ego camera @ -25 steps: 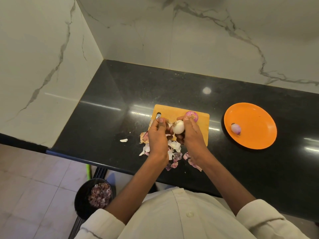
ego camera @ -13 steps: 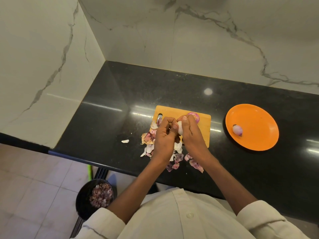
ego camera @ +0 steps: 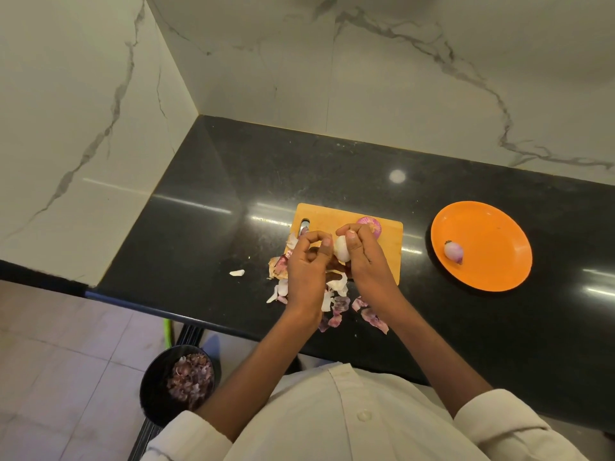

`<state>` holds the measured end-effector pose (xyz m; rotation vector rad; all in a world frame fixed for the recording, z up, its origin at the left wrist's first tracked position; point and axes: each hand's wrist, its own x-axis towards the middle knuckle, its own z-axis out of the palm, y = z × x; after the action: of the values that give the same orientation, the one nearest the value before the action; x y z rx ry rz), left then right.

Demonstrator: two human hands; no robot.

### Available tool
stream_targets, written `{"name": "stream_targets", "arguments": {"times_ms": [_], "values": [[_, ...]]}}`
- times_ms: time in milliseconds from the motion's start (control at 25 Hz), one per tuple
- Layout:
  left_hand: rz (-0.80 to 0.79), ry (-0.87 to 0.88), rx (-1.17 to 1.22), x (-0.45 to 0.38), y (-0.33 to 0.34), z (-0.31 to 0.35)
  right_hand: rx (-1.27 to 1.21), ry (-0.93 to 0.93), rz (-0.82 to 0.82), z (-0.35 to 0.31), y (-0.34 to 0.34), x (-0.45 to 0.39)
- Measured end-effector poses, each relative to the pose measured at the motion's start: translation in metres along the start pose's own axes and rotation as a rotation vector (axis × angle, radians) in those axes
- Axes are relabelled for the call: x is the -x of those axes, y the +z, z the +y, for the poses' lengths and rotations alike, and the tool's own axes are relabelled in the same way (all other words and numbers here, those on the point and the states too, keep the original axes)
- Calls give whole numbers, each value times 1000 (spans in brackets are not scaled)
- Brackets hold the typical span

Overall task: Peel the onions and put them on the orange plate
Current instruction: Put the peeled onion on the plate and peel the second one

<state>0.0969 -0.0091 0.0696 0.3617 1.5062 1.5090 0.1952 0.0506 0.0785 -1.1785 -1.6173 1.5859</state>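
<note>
L hand (ego camera: 307, 266) now off onion (ego camera: 341, 249)

A home kitchen; black stone counter (ego camera: 233, 181) in a marble-walled corner (ego camera: 83, 111); cutting board (ego camera: 332, 216), onion peels (ego camera: 339, 304), orange plate (ego camera: 492, 247).

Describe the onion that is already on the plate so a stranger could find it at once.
Start at the black countertop and look right of the wooden cutting board to the orange plate. The peeled onion lies alone on the plate's left part, small, pale purple and glossy. No hand touches it, unlike the white onion being peeled.
</note>
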Motion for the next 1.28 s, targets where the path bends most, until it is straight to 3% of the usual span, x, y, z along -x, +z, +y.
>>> {"name": "stream_targets", "arguments": {"times_ms": [320,560,840,960,1120,1280], "values": [[73,13,-107,-6,6,-7,-42,23,2,-3,9,0],[52,-410,343,-10,7,6,-18,1,25,1,7,0],[55,-586,472,-14,2,15,86,-93,-27,5,1,0],[57,-460,397,-12,5,12,83,-69,17,3,5,0],[58,-133,122,-10,6,10,-467,348,188,-5,7,-7],[33,58,-95,-11,-1,4,-672,420,191,-4,-2,-10]]}}
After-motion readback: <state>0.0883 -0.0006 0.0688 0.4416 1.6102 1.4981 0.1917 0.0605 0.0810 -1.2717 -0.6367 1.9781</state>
